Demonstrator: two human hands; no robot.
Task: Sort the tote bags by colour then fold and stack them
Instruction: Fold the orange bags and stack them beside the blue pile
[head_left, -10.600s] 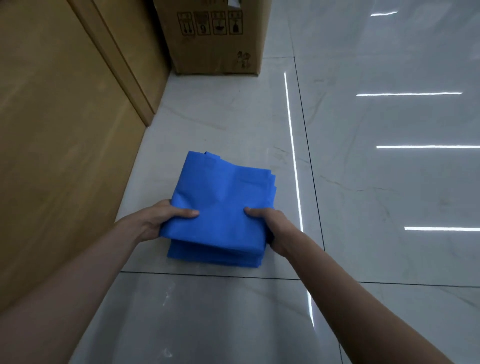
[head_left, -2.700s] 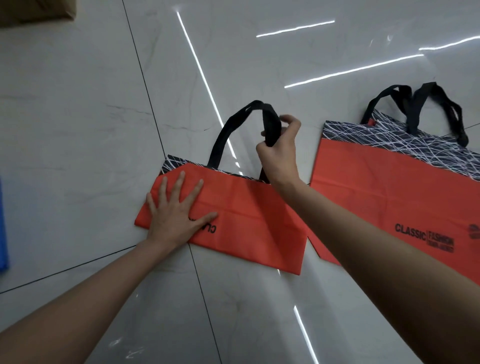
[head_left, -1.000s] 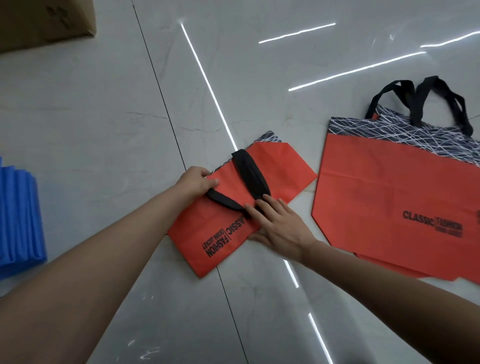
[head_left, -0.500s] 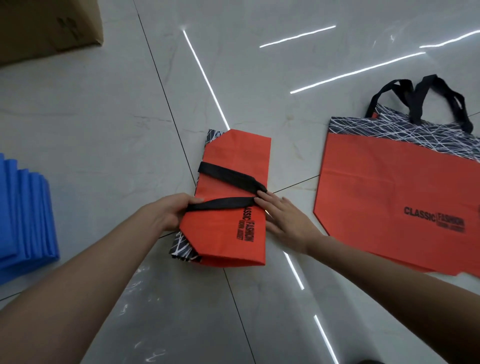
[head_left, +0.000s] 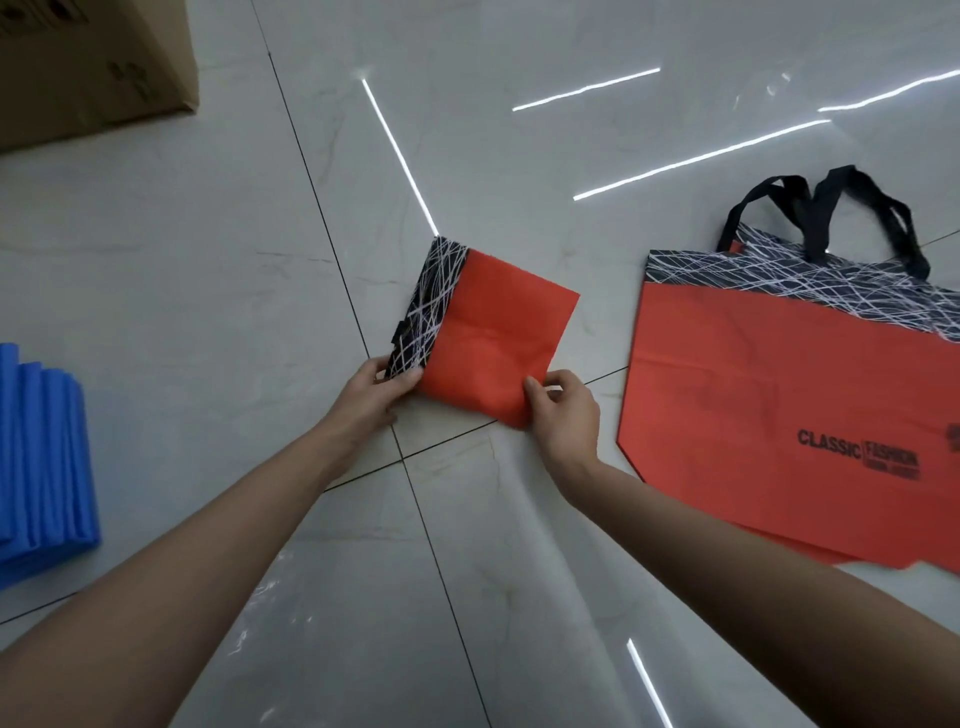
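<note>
A folded red tote bag (head_left: 493, 332) with a black-and-white patterned band lies on the floor in the middle, a compact square with its handles tucked out of sight. My left hand (head_left: 376, 397) pinches its near left corner at the patterned band. My right hand (head_left: 563, 410) pinches its near right corner. To the right lies an unfolded red tote bag (head_left: 769, 395) with black handles and "CLASSIC FASHION" print, another red layer showing beneath it. A stack of folded blue tote bags (head_left: 41, 457) sits at the left edge.
A cardboard box (head_left: 93, 67) stands at the top left. The glossy tiled floor (head_left: 467, 597) shows dark grout lines and bright light reflections.
The red bag has been folded once more and turned over; the handles and print that lay on top are now hidden. Both hands shifted from pressing the handles to pinching the near corners.
</note>
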